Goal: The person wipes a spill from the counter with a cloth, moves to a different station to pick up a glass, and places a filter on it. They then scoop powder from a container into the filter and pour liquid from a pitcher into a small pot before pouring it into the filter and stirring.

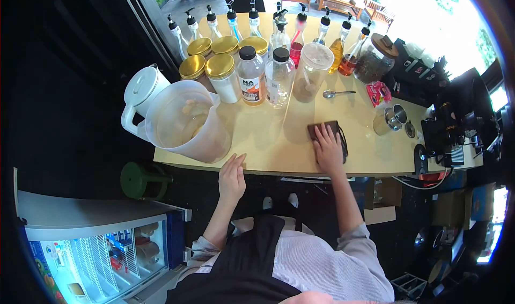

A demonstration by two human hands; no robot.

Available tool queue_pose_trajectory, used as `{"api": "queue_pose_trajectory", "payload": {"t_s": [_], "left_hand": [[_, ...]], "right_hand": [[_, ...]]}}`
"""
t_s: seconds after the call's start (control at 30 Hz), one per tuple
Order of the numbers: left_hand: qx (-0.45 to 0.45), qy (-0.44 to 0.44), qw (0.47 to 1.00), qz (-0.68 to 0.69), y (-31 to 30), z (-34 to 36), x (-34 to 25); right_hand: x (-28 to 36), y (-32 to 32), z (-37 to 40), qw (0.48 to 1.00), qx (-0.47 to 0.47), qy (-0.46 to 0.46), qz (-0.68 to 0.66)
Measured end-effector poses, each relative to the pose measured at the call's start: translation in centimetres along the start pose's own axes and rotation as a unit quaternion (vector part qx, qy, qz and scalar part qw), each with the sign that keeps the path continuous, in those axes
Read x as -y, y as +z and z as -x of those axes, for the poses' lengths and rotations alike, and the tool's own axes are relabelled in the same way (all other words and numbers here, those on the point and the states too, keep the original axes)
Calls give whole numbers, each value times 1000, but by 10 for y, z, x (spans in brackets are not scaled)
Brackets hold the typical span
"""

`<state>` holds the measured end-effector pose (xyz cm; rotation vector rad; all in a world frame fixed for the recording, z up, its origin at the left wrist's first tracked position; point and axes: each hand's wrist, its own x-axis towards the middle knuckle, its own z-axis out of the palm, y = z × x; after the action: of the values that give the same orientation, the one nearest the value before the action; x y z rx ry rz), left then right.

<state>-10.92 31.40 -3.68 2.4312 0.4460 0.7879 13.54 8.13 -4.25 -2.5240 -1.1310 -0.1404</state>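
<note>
My right hand (329, 151) lies flat, fingers spread, over a dark brown, wallet-like pouch (332, 126) with a black strap along its right side. The hand partly covers the pouch. Close to the counter's front edge is my left hand (232, 179), fingers stretched out and holding nothing. Just above it stands a large translucent plastic pitcher (214, 137). Past the pouch, a metal spoon (330, 94) rests on the yellowish counter (263, 148). A metal jigger cup (396, 117) is upright to the right, with a clear cup (382, 125) beside it.
Gold-lidded jars (220, 67), a labelled nata bottle (251, 78), a clear black-capped bottle (280, 81) and a lidded tub (314, 70) line the counter. Several pump bottles (232, 22) stand behind. At right are a pink packet (379, 93) and a black machine (456, 116).
</note>
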Motion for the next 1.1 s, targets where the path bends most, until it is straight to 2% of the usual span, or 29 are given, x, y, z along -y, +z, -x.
{"api": "queue_pose_trajectory", "payload": {"t_s": [0.07, 0.13, 0.2, 0.27, 0.33, 0.37, 0.43, 0.47, 0.53, 0.73, 0.87, 0.97, 1.1], "left_hand": [[4, 4, 1000, 10, 2, -3, 0], [9, 8, 1000, 19, 6, -10, -3], [8, 23, 999, 24, 9, -21, -10], [5, 40, 999, 21, 18, -30, -13], [2, 58, 998, 18, 24, -39, -16], [6, 65, 998, 26, 26, -44, -17], [15, 80, 996, 42, 33, -51, -21], [20, 77, 996, 36, 35, -52, -21], [34, 83, 995, 40, 49, -59, -25], [79, 109, 989, 63, 82, -71, -45], [99, 126, 984, 76, 107, -81, -72], [116, 140, 980, 84, 128, -89, -93], [148, 156, 971, 100, 155, -106, -127]], "right_hand": [[24, 19, -23, 993, -64, 43, 86], [51, 38, -40, 993, -63, 30, 91], [89, 51, -44, 994, -48, -11, 101], [125, 52, -37, 997, -18, -65, 30], [145, 56, -16, 993, 8, -115, 25], [144, 54, -4, 994, 5, -108, 27], [138, 40, 20, 986, 24, -158, -45], [127, 32, 32, 988, 21, -149, -40], [91, 10, 57, 996, -2, -66, -53], [-37, -34, 83, 985, -75, 141, 61], [-69, -27, 56, 963, -102, 220, 114], [-62, -17, 29, 968, -89, 210, 103], [-44, -17, 29, 988, -67, 125, 56]]}}
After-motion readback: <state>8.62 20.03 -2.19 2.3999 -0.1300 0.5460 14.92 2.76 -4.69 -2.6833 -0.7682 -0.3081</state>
